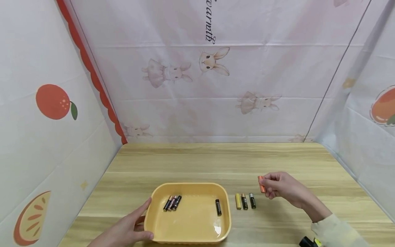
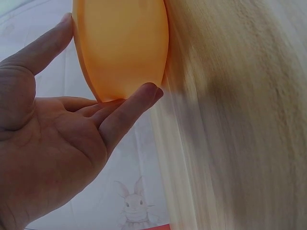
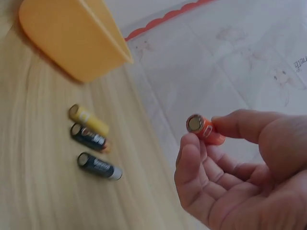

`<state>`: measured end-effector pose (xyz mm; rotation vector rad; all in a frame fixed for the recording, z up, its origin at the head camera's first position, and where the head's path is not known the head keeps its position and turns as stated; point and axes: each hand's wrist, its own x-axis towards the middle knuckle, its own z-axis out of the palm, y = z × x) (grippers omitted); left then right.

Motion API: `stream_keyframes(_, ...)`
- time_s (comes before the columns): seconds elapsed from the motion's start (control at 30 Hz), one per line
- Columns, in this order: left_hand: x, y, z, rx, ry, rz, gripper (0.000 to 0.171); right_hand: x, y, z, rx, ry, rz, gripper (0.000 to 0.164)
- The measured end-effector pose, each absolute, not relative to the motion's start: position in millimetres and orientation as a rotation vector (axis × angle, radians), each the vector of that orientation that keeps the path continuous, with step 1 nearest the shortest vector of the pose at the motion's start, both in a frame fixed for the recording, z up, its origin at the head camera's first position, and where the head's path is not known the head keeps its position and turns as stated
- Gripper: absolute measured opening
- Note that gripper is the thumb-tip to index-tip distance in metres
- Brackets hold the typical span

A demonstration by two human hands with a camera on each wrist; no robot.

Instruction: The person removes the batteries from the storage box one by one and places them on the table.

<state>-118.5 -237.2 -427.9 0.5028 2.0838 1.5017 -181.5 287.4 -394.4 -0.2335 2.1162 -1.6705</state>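
Observation:
My right hand (image 1: 282, 188) pinches an orange battery (image 1: 261, 184) between thumb and fingertips, raised above the table to the right of a yellow plastic tray (image 1: 188, 235). The battery's flat metal end shows in the right wrist view. My left hand (image 2: 62, 143) rests against the tray's left end, its thumb and fairly straight fingers spread along the side. On the table between tray and right hand lie a yellow battery (image 1: 238, 201), a black battery with a copper end (image 1: 244, 201) and a black battery with a silver end (image 1: 252, 201), side by side.
Inside the tray, several dark batteries (image 1: 172, 203) lie together at the left, and a single black battery (image 1: 218, 207) lies at the right. A black and yellow object (image 1: 308, 242) is partly hidden by the right sleeve. Printed cloth walls (image 1: 197, 116) enclose the wooden table (image 1: 216, 161).

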Motion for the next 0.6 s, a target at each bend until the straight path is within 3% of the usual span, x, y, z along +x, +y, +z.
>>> stream_keyframes(0.6,-117.9,-236.5,-427.2,0.509,2.068,1.511,0.110,-172.9,280.9,-443.4,-0.032,2.360,-1.491,0.022)
